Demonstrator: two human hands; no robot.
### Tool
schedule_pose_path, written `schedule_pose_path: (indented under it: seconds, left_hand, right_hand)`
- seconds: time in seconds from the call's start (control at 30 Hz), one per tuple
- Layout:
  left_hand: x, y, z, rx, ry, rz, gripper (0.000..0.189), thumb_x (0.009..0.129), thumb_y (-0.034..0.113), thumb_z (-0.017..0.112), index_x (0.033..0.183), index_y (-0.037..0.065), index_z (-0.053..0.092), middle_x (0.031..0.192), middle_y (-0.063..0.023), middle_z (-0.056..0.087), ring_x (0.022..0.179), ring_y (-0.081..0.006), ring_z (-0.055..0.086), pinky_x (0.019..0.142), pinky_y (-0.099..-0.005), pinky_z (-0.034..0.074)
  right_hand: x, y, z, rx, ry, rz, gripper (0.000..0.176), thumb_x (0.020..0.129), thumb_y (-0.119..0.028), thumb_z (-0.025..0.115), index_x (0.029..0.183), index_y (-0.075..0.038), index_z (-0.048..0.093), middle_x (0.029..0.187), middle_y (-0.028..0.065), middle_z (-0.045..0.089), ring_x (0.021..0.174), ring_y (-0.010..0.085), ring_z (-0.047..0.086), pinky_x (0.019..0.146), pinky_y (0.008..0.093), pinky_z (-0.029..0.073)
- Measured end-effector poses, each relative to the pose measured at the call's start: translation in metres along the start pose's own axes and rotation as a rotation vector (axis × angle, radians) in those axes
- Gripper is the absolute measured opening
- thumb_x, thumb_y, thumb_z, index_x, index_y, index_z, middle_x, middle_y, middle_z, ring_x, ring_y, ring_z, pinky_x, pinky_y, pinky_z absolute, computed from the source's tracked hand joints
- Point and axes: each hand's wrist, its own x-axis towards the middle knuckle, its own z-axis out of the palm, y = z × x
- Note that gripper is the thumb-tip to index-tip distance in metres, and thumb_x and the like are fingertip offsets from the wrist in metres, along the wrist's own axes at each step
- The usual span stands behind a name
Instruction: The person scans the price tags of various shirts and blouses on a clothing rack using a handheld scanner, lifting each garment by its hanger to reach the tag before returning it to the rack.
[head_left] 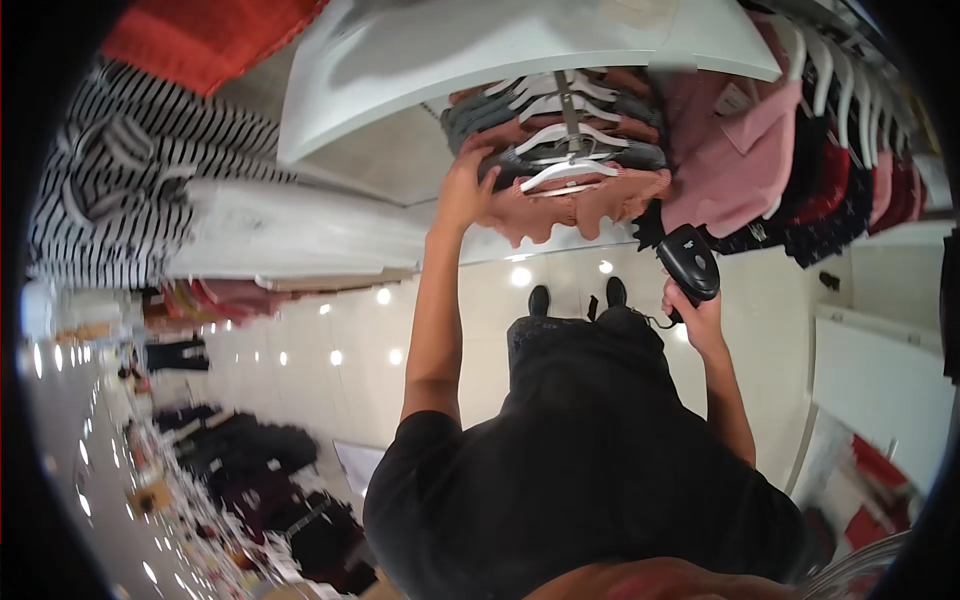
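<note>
My left hand (465, 190) reaches to the left side of a row of hung clothes, its fingers curled at the shoulder of a dark grey garment (505, 167). Directly in front of that garment hangs a salmon-pink top (560, 210) with a scalloped edge, on a white hanger (572, 172). More grey and pink garments are lined up behind on white hangers along a metal rail (568, 110). In my right hand (697, 318) is a black barcode scanner (688, 262), gripped by its handle and held beside the pink top.
Above the row juts a white shelf (520, 45). Pink shirts (740, 150) and dark clothes hang to the right. Striped garments (110, 190) and a white garment (290, 225) are at the left. Pale shiny tiles (440, 330) cover the floor; a white cabinet (880, 390) stands right.
</note>
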Motion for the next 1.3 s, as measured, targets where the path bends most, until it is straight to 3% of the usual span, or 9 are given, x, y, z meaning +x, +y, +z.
schedule_pose_path:
  seconds: [0.13, 0.17, 0.53, 0.67, 0.73, 0.77, 0.93, 1.2, 1.3]
  left_hand:
    - [0.017, -0.011, 0.005, 0.097, -0.298, -0.015, 0.031, 0.089, 0.024, 0.062, 0.113, 0.004, 0.061, 0.103, -0.0194, 0.067, 0.099, -0.0398, 0.061, 0.083, -0.0449, 0.049]
    - [0.018, -0.020, 0.010, 0.086, -0.316, -0.010, 0.028, 0.090, 0.024, 0.061, 0.110, 0.004, 0.061, 0.101, -0.0198, 0.066, 0.096, -0.0404, 0.061, 0.081, -0.0460, 0.049]
    - [0.039, -0.006, 0.007, 0.059, -0.175, 0.415, 0.018, 0.092, 0.020, 0.058, 0.095, 0.003, 0.058, 0.090, -0.0188, 0.065, 0.084, -0.0399, 0.060, 0.073, -0.0466, 0.047]
    - [0.033, -0.018, 0.016, 0.070, -0.277, 0.394, 0.018, 0.092, 0.021, 0.058, 0.092, 0.003, 0.056, 0.089, -0.0186, 0.064, 0.084, -0.0402, 0.061, 0.072, -0.0474, 0.047]
    - [0.031, -0.024, 0.013, 0.057, -0.276, 0.391, 0.018, 0.092, 0.021, 0.058, 0.092, 0.003, 0.056, 0.089, -0.0186, 0.064, 0.084, -0.0403, 0.061, 0.071, -0.0478, 0.047]
    - [0.028, -0.028, 0.010, 0.075, -0.268, 0.368, 0.018, 0.092, 0.022, 0.057, 0.092, 0.003, 0.056, 0.090, -0.0184, 0.064, 0.083, -0.0405, 0.061, 0.070, -0.0480, 0.047]
    - [0.005, -0.059, -0.004, 0.132, -0.300, 0.276, 0.018, 0.092, 0.022, 0.057, 0.092, 0.005, 0.055, 0.089, -0.0172, 0.064, 0.082, -0.0405, 0.061, 0.071, -0.0481, 0.047]
    - [-0.081, -0.110, -0.045, 0.193, -0.112, 0.159, 0.019, 0.093, 0.021, 0.056, 0.086, 0.003, 0.056, 0.082, -0.0184, 0.061, 0.076, -0.0405, 0.058, 0.066, -0.0473, 0.044]
    - [-0.125, -0.108, -0.071, 0.323, 0.017, -0.001, 0.019, 0.094, 0.021, 0.056, 0.088, 0.003, 0.057, 0.079, -0.0186, 0.060, 0.074, -0.0396, 0.058, 0.064, -0.0472, 0.044]
  right_hand:
    - [-0.024, 0.004, 0.037, 0.019, 0.159, -0.041, 0.010, 0.090, 0.001, 0.057, 0.100, 0.003, 0.057, 0.075, 0.0026, 0.058, 0.063, 0.0089, 0.055, 0.060, 0.0248, 0.046]
    - [-0.031, 0.015, 0.039, -0.052, 0.148, -0.052, 0.026, 0.092, -0.003, 0.057, 0.117, 0.004, 0.053, 0.075, 0.0036, 0.054, 0.062, 0.0102, 0.054, 0.061, 0.0261, 0.046]
    - [-0.092, 0.034, 0.114, -0.060, 0.439, -0.091, 0.025, 0.092, -0.004, 0.056, 0.115, 0.005, 0.053, 0.072, 0.0026, 0.054, 0.061, 0.0100, 0.053, 0.061, 0.0255, 0.046]
    - [-0.108, 0.039, 0.123, -0.079, 0.459, -0.144, 0.026, 0.092, -0.004, 0.056, 0.116, 0.005, 0.053, 0.072, 0.0024, 0.054, 0.062, 0.0098, 0.054, 0.061, 0.0253, 0.046]
    - [-0.113, 0.032, 0.127, -0.020, 0.520, -0.127, 0.008, 0.090, -0.004, 0.061, 0.096, 0.002, 0.058, 0.075, 0.0029, 0.058, 0.063, 0.0099, 0.056, 0.060, 0.0257, 0.047]
    - [-0.114, 0.031, 0.127, -0.020, 0.526, -0.128, 0.008, 0.090, -0.004, 0.061, 0.096, 0.002, 0.058, 0.075, 0.0029, 0.058, 0.063, 0.0099, 0.056, 0.060, 0.0257, 0.047]
    - [-0.135, 0.038, 0.128, -0.057, 0.569, -0.128, 0.025, 0.092, -0.007, 0.057, 0.114, 0.004, 0.053, 0.071, 0.0024, 0.054, 0.061, 0.0102, 0.053, 0.061, 0.0255, 0.046]
    - [-0.158, 0.045, 0.118, -0.073, 0.460, -0.135, 0.024, 0.093, -0.007, 0.056, 0.115, 0.004, 0.053, 0.069, 0.0022, 0.053, 0.061, 0.0101, 0.053, 0.061, 0.0259, 0.046]
    - [-0.165, 0.042, 0.103, -0.082, 0.419, -0.115, 0.026, 0.093, -0.007, 0.056, 0.116, 0.006, 0.052, 0.069, 0.0025, 0.053, 0.060, 0.0104, 0.053, 0.061, 0.0261, 0.046]
